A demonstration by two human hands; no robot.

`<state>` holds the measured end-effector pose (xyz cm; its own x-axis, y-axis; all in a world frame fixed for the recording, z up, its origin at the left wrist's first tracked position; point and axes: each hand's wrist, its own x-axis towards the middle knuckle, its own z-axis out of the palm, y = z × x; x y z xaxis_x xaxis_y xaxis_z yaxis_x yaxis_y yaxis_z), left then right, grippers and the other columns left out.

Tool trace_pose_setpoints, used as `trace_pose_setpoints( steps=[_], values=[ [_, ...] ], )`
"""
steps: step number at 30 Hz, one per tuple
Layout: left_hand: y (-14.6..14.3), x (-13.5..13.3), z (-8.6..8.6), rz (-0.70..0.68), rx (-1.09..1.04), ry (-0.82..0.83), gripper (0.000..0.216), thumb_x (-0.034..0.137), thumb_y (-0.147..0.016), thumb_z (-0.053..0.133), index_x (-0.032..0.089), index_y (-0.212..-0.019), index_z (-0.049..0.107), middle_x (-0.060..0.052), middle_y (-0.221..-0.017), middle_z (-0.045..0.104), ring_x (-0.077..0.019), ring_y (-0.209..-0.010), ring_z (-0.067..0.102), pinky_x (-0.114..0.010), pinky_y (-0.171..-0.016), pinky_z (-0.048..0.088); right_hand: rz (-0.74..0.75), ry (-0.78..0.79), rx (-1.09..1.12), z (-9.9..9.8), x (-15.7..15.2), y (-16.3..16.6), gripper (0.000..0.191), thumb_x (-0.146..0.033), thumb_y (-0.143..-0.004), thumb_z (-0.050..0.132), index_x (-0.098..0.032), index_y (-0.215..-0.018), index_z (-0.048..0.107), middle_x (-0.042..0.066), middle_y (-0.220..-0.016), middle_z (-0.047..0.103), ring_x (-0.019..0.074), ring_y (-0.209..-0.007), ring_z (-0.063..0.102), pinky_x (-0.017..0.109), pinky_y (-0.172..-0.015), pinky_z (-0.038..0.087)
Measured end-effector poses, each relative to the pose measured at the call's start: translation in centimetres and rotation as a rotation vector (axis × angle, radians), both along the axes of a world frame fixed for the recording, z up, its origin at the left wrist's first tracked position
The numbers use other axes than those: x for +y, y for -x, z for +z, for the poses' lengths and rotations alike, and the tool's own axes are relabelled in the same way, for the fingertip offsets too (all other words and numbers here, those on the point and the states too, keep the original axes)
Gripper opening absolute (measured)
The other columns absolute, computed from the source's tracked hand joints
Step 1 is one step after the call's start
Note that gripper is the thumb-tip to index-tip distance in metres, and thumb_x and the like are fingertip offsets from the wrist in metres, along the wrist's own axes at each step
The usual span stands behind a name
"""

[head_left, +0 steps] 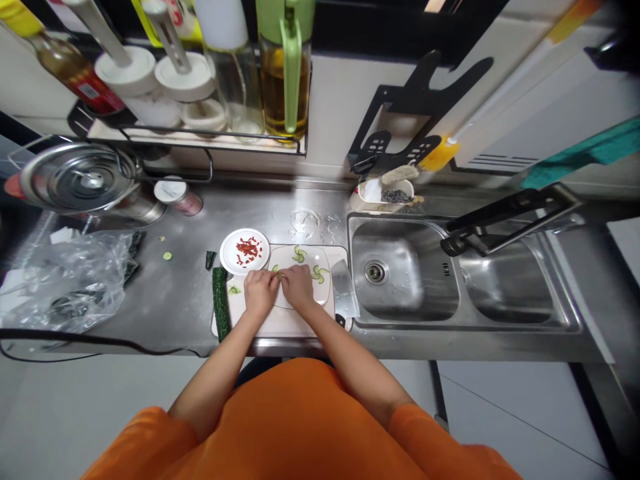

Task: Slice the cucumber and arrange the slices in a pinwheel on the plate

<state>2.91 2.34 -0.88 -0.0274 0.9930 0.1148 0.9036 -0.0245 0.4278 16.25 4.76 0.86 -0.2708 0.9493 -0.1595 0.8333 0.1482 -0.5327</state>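
The cucumber slices are pale green with darker edges, fanned into small curled sets—one at the far side of the square plate, one at its right. The plate rests on the cutting board. Further slices lie on the board, left of the plate. The uncut cucumber, dark green and bumpy, lies lengthwise along the board's left edge.

Both forearms reach forward and converge over the plate. The left hand and right hand meet at the fingertips, knuckles bent, pinched together on a small green piece—its exact shape is too small to tell. The knife lies at the board's right; the white dish holds red bits.
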Motion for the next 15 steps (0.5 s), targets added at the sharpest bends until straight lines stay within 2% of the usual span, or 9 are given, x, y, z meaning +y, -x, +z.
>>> trace_pose_setpoints(
  steps=[15],
  values=[
    [0.12,-0.03,0.18,0.032,-0.052,0.043,0.019,0.029,-0.084,0.052,0.021,-0.084,0.069,-0.007,-0.081,0.065,-0.0229,-0.083,0.053,-0.036,-0.08,0.037,0.019,0.027,-0.023,-0.12,0.09,0.28,0.028,-0.021,-0.09,0.045,-0.024,-0.102,0.071,0.008,-0.093,0.059,0.0229,-0.094,0.04,0.031,-0.074,0.03]
  ],
)
